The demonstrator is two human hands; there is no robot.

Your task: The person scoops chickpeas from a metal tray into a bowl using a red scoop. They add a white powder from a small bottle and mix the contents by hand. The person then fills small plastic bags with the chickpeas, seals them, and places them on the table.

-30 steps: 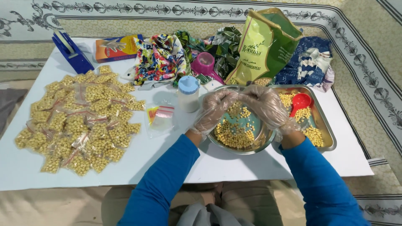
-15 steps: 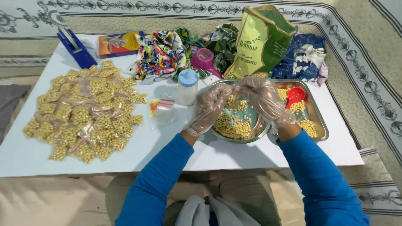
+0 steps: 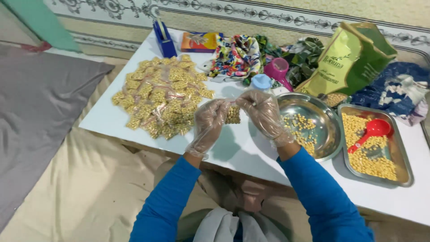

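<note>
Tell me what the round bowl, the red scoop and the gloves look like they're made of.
Round bowl: likely stainless steel, shiny and reflective. Red scoop: probably plastic, with a smooth, uniform gloss. Gloves on the left hand and right hand: thin clear plastic film, crinkled and see-through.

The small bag (image 3: 232, 114) of yellow pellets was mostly covered by the gloved left hand (image 3: 210, 123) and right hand (image 3: 264, 114), so its seal and how the fingertips gripped it couldn't be read. The round steel bowl (image 3: 329, 121) had its near-left rim hidden behind the right wrist, the blue-capped bottle (image 3: 261, 82) showed only its cap above the hands, and the stuff under the green pouch (image 3: 347, 62) was blocked. The grey cloth (image 3: 40, 107) ran off the left edge, the white table (image 3: 242, 148) off the right, both blue sleeves off the bottom.
</note>
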